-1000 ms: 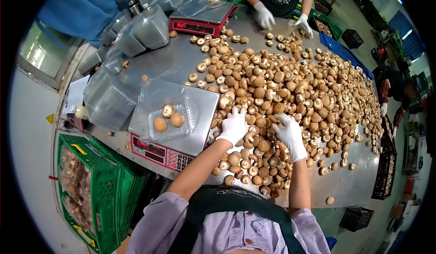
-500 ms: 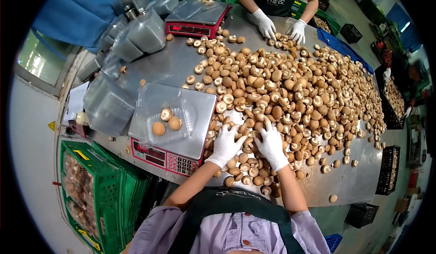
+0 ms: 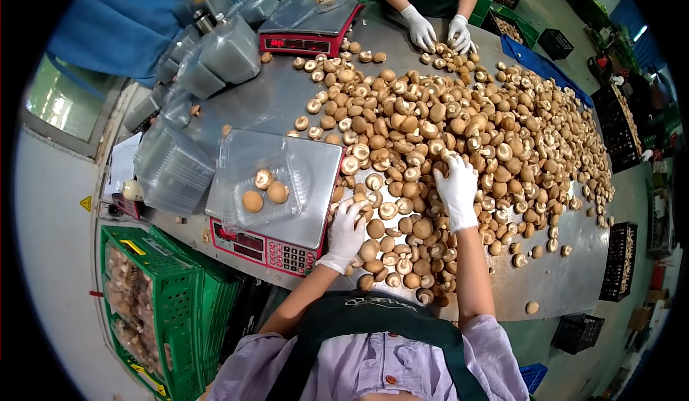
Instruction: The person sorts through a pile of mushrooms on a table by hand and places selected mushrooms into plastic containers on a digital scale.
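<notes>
Brown mushrooms [image 3: 423, 121] lie in a wide heap on the metal table [image 3: 527, 279]. My left hand [image 3: 347, 230], in a white glove, rests beside the near scale with its fingers curled over mushrooms at the heap's left edge; whether it grips one is unclear. Farther right, my gloved right hand [image 3: 456, 189] touches the heap, its fingers bent around a mushroom [image 3: 446, 154] at the fingertips. The near scale [image 3: 316, 186] bears a clear plastic tray [image 3: 287, 211] with three mushrooms [image 3: 264, 178] in it.
Stacked clear trays [image 3: 172, 168] stand left of the near scale. A second red scale [image 3: 305, 42] is behind. Across the table, a co-worker's gloved hands [image 3: 420, 29] touch mushrooms. Green crates [image 3: 179, 286] stand at lower left, black crates [image 3: 619, 261] at right.
My hands were close together in the heap and have moved apart: the left toward the scale, the right forward and to the right. The co-worker's hands have drawn closer together.
</notes>
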Motion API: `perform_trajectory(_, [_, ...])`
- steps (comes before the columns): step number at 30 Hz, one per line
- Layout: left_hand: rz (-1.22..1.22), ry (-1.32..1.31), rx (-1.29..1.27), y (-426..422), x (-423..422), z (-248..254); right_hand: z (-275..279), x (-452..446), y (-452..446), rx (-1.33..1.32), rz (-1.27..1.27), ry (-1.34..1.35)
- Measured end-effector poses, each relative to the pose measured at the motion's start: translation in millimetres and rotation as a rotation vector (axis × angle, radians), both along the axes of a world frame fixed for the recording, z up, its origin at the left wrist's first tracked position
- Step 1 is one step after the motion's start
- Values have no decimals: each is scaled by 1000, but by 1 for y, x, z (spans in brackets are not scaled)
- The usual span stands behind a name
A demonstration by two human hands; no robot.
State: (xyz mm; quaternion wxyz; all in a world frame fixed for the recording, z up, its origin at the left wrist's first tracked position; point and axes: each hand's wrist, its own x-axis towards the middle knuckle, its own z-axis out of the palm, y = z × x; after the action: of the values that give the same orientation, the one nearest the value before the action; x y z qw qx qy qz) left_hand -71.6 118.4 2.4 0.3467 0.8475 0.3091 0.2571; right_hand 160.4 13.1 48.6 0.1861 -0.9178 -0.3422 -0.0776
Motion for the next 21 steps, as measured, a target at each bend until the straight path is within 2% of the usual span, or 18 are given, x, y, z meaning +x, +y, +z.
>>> perform_trajectory(2, [4, -36, 7, 2, 8, 3, -15, 3, 10, -45, -1, 55])
perform_trajectory(5, [12, -77, 29, 3, 18, 2, -39, -6, 12, -12, 159, -109])
perform_trajectory(6, [-6, -88, -3, 3, 20, 7, -41, -10, 10, -55, 171, -20])
perform_trajectory(7, [-22, -98, -34, 3, 21, 11, -42, -15, 5, 48, 168, -75])
perform_trajectory(9, [-43, -78, -118, 2, 24, 16, -40, -19, -4, 156, 82, 159])
perform_trajectory(11, [-94, -130, -47, 1, 26, 17, -51, -12, -23, 266, 205, 108])
perform_trajectory(13, [-119, -126, -91, 0, 30, 16, -24, -25, -34, 321, 126, 607])
perform_trajectory(14, [-136, -116, -135, -1, 32, 15, 6, -32, -34, 300, -31, 894])
perform_trajectory(15, [-132, -118, -130, -2, 34, 17, 6, -30, -38, 516, -47, 1055])
perform_trajectory(17, [-72, -50, -194, -2, 36, 22, 10, -19, -45, 747, 12, 1243])
perform_trajectory(19, [-73, -69, -127, 1, 38, 16, -13, 6, -49, 1031, 102, 1424])
perform_trajectory(20, [-60, -65, -129, 4, 37, 10, -23, 17, -50, 1098, 81, 1423])
perform_trajectory(21, [-60, -65, -133, 3, 41, 5, -2, 10, -33, 1062, -64, 1232])
